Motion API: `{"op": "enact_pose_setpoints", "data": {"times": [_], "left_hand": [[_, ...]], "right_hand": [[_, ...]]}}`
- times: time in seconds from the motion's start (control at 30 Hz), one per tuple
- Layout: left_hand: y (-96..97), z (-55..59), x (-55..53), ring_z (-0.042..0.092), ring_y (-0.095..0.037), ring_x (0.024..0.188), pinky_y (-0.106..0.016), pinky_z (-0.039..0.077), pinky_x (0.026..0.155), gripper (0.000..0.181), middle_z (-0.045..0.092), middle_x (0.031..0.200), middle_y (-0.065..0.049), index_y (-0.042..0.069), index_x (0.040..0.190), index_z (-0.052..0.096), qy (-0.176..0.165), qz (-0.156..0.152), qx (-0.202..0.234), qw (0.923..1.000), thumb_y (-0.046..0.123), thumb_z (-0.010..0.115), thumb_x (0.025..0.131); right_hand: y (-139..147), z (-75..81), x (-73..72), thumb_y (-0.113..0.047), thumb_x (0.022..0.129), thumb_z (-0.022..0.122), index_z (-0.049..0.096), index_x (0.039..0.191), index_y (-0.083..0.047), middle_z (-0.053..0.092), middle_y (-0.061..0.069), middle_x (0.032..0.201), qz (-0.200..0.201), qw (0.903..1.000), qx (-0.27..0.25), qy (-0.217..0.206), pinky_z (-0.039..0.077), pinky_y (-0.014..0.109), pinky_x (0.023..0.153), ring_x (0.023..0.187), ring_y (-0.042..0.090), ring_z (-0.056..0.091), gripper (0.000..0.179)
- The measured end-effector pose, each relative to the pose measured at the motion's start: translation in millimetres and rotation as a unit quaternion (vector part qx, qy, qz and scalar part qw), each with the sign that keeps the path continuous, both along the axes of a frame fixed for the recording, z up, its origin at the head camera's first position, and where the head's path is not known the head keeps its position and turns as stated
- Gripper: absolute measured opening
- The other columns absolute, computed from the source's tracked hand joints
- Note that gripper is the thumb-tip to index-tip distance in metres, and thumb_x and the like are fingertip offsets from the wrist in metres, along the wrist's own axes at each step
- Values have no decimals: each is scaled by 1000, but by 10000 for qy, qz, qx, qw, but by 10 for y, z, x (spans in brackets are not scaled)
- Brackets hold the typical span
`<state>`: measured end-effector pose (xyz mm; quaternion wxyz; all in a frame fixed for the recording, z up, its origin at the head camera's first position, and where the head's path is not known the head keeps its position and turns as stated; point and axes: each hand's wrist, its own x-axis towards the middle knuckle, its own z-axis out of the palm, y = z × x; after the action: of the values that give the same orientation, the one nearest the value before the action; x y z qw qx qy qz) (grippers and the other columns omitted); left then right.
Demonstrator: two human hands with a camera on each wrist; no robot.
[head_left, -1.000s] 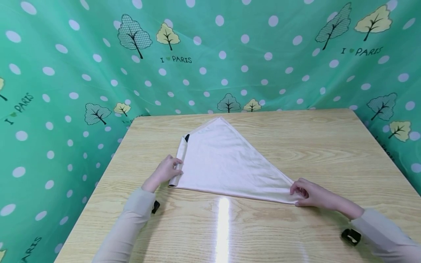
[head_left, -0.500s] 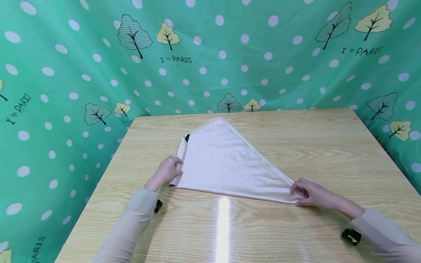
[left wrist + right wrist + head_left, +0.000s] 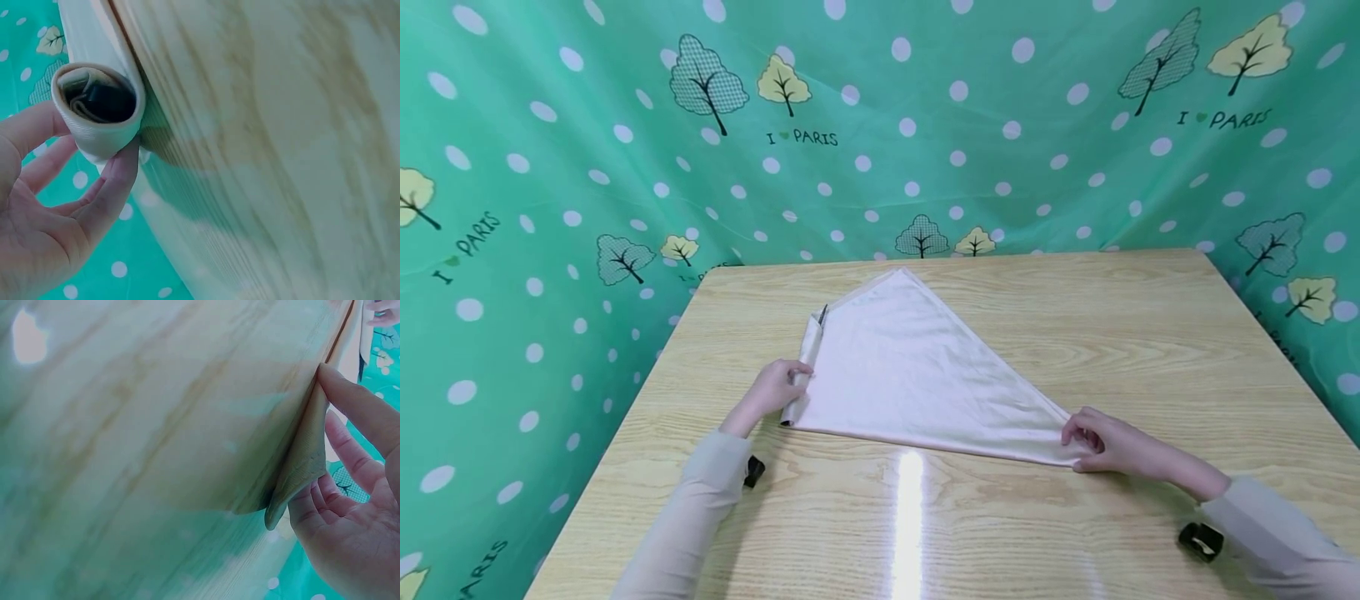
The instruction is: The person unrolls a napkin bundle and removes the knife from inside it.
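Observation:
A pale, folded cloth napkin [image 3: 895, 375] lies on the wooden table, its left edge rolled into a narrow tube. My left hand [image 3: 771, 392] grips this roll [image 3: 100, 137] between thumb and fingers near its front end. Inside the roll's end, the left wrist view shows layered cloth and a black object [image 3: 109, 102], mostly hidden. A thin dark tip [image 3: 823, 315] sticks out of the roll's far end; its kind is hidden. At the cloth's right corner [image 3: 300, 465], my right hand [image 3: 1112, 442] pinches the fabric, which stands slightly lifted from the wood.
The wooden table [image 3: 1135, 333] extends around the cloth on all sides. A green dotted curtain [image 3: 880, 125] hangs behind and along the sides. A bright light reflection [image 3: 908, 517] lies on the tabletop in front.
My left hand and the roll have shifted slightly left, and the roll has turned a little. The dark tip now looks thinner. My right hand has stayed put.

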<state>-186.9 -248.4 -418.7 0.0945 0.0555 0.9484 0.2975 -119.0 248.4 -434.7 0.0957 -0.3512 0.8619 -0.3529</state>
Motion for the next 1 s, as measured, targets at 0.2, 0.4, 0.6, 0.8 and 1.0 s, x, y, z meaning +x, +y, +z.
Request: {"op": "enact_pose_setpoints", "data": {"times": [0.2, 0.4, 0.6, 0.8, 1.0], "left_hand": [[-88, 19, 16, 56, -27, 76, -33, 51, 62, 37, 57, 96, -25, -8, 111, 55, -188, 199, 401, 9988, -5, 53, 74], [-180, 13, 29, 55, -32, 85, -35, 49, 68, 39, 55, 101, -27, -10, 112, 53, -116, 220, 514, 9984, -6, 50, 73], [-261, -3, 37, 53, -26, 78, -29, 46, 63, 40, 54, 96, -25, -11, 111, 53, -121, 271, 500, 9983, -8, 48, 71], [-282, -2, 37, 52, -22, 74, -26, 45, 60, 39, 53, 97, -24, -11, 112, 52, -239, 309, 599, 9974, -7, 49, 73], [-290, 38, 34, 53, -23, 75, -28, 46, 60, 37, 54, 99, -25, -10, 112, 52, -178, 253, 430, 9986, -5, 52, 76]], "right_hand": [[3, -3, 1, -15, 73, 70, 54, 91, -9, 40, -5, 77, -11, 10000, 50, -48, 35, 18, 53, 66, 3, 37, 25], [0, 2, 0, -17, 73, 70, 54, 92, -10, 41, -5, 77, -34, 9999, 106, -79, 35, 19, 54, 66, 2, 37, 25], [-5, 13, 3, -17, 73, 70, 54, 92, -9, 41, -4, 77, -52, 9999, 125, -102, 35, 19, 54, 66, 3, 37, 25], [-8, 20, 5, -16, 74, 69, 54, 92, -9, 40, -4, 77, -38, 9998, 110, -131, 34, 19, 54, 67, 3, 37, 25], [-7, 10, 2, -17, 74, 69, 54, 92, -9, 40, -5, 77, -35, 9999, 111, -103, 34, 19, 54, 67, 3, 37, 25]]}}
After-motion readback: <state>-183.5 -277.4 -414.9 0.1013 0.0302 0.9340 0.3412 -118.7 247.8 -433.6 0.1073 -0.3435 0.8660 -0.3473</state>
